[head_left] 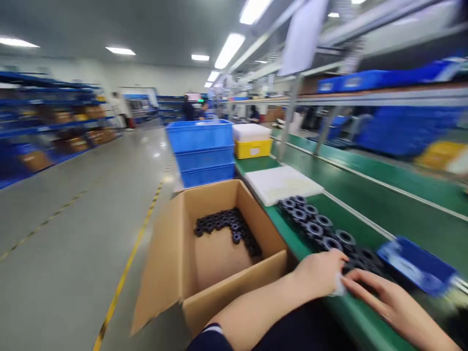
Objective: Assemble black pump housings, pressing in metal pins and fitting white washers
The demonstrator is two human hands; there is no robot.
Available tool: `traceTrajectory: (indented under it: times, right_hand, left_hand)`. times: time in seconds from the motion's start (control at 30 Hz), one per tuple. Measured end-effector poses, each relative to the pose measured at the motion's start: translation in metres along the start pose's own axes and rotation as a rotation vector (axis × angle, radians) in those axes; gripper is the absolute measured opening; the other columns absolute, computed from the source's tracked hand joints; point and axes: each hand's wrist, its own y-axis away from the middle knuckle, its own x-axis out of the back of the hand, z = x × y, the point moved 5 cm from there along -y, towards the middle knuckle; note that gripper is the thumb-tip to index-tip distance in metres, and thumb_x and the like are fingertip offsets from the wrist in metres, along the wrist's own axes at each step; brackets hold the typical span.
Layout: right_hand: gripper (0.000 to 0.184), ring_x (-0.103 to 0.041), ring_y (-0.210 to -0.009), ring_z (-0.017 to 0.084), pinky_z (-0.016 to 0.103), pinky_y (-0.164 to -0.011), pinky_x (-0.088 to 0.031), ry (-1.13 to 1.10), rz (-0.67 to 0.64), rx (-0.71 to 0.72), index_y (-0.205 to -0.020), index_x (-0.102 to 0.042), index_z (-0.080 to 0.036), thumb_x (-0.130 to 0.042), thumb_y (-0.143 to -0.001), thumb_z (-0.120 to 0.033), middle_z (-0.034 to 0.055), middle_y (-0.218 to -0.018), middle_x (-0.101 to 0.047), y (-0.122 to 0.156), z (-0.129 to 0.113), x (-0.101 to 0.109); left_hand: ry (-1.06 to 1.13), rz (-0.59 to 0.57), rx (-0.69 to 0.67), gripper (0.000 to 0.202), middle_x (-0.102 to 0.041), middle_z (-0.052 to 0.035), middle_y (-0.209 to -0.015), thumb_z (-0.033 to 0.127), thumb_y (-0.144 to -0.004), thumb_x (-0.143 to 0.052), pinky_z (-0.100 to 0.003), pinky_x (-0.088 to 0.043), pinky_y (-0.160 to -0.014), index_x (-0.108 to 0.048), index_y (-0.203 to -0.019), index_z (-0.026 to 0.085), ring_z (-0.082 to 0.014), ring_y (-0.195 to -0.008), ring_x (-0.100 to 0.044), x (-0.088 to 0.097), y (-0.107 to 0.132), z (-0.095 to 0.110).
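Observation:
Black ring-shaped parts lie in rows on the green bench. My left hand rests at the near end of these rows, its fingers curled down onto the parts with a small white bit at the fingertips. My right hand lies just right of it, fingers stretched flat toward the left hand and touching the parts. More of the same black parts sit in an open cardboard box on the floor, left of the bench.
A white slab lies on the bench beyond the parts, and a small blue tray sits at the right. Stacked blue crates and a yellow bin stand behind the box. People stand far off; shelving lines the left wall.

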Motion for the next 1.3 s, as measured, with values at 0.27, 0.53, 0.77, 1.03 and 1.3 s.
traceTrajectory:
  times: [0.27, 0.53, 0.77, 1.03, 1.3]
  right_hand:
    - [0.033, -0.056, -0.075, 0.013, 0.023, -0.071, -0.045, -0.388, -0.13, -0.17, -0.084, -0.064, -0.018, -0.06, -0.093, -0.049, 0.0026, -0.085, -0.066, 0.016, 0.015, 0.007]
    - [0.03, -0.048, -0.07, 0.011, 0.023, -0.067, -0.041, -0.518, 0.011, -0.292, -0.081, -0.062, -0.015, -0.059, -0.093, -0.042, 0.0009, -0.078, -0.059, 0.008, 0.072, 0.04]
    - [0.029, -0.05, -0.064, 0.011, 0.023, -0.061, -0.04, -0.335, 0.274, -0.491, -0.081, -0.062, -0.014, -0.052, -0.092, -0.039, 0.0007, -0.07, -0.06, -0.021, 0.149, 0.061]
    - [0.016, -0.055, -0.064, 0.013, 0.025, -0.061, -0.04, -0.131, 0.274, -0.538, -0.078, -0.063, -0.016, -0.054, -0.088, -0.025, 0.0024, -0.071, -0.064, -0.036, 0.173, 0.05]
    - [0.013, -0.055, -0.066, 0.013, 0.026, -0.06, -0.041, -0.014, 0.296, -0.524, -0.084, -0.06, -0.018, -0.054, -0.093, -0.026, 0.001, -0.074, -0.062, -0.029, 0.171, 0.054]
  left_hand:
    - [0.351, -0.269, 0.04, 0.024, -0.069, -0.0056, -0.094, 0.026, -0.101, -0.04, -0.028, -0.049, -0.076, -0.057, -0.114, 0.017, -0.0169, -0.083, -0.064, -0.022, -0.007, -0.001]
    - [0.742, -0.51, 0.256, 0.039, -0.063, -0.0026, -0.085, 0.043, -0.104, -0.038, -0.024, -0.048, -0.06, -0.056, -0.129, 0.02, -0.0124, -0.064, -0.063, -0.042, -0.025, -0.012]
    - [0.561, -0.156, 0.206, 0.041, -0.07, -0.0098, -0.097, 0.038, -0.105, -0.036, -0.031, -0.06, -0.072, -0.06, -0.131, 0.017, -0.0165, -0.077, -0.07, -0.027, -0.069, -0.045]
    - [-0.207, -0.188, -0.464, 0.041, -0.058, -0.0134, -0.14, 0.016, -0.099, -0.044, -0.042, -0.052, -0.11, -0.051, -0.139, 0.014, -0.023, -0.131, -0.056, -0.046, -0.109, -0.025]
    - [-0.294, -0.281, -0.58, 0.036, -0.062, -0.0166, -0.135, 0.011, -0.097, -0.042, -0.044, -0.053, -0.108, -0.057, -0.13, 0.008, -0.0243, -0.128, -0.059, -0.07, -0.116, -0.025]
